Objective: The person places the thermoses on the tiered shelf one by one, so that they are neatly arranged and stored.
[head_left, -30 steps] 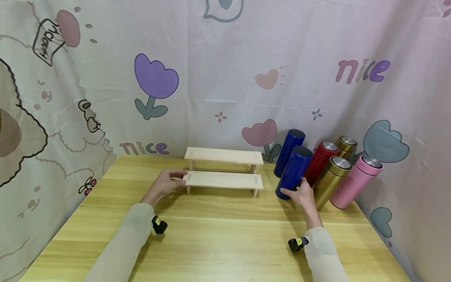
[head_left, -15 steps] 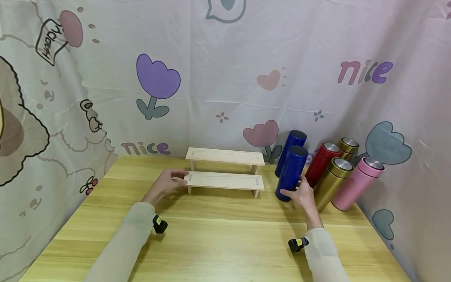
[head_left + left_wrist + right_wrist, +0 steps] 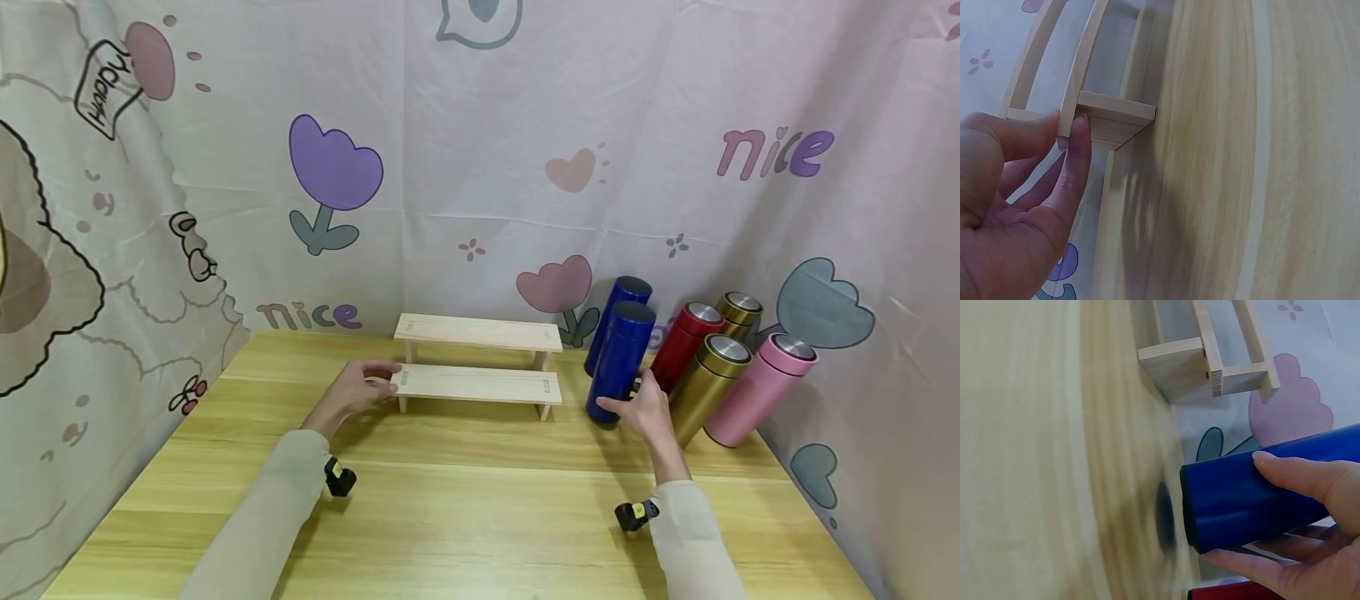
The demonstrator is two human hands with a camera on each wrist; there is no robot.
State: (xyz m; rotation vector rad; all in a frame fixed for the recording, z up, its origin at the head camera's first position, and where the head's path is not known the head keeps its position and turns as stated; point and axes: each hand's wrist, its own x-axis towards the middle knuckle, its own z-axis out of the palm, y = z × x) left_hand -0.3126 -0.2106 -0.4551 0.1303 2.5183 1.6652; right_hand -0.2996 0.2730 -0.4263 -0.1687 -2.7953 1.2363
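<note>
My left hand (image 3: 352, 396) pinches the left end of the lower board of a two-step wooden rack (image 3: 476, 384). In the left wrist view, thumb and fingers lie on both faces of the board (image 3: 1075, 81). My right hand (image 3: 643, 412) grips a dark blue thermos bottle (image 3: 621, 358) low on its body. In the right wrist view the thumb lies along one side of that bottle (image 3: 1254, 500) and fingers along the other, with a gap between its base and the table. A second blue thermos (image 3: 611, 333) stands close behind, partly hidden.
Right of the held bottle stand a red thermos (image 3: 686, 346), a gold one (image 3: 708, 387), a pink one (image 3: 761, 392) and another gold one (image 3: 738, 312) at the back. A printed cloth (image 3: 465, 167) hangs behind the wooden table (image 3: 480, 517).
The held blue thermos has swung from leaning right to more upright, its lid shifting left and rising a little. My left hand stays on the rack.
</note>
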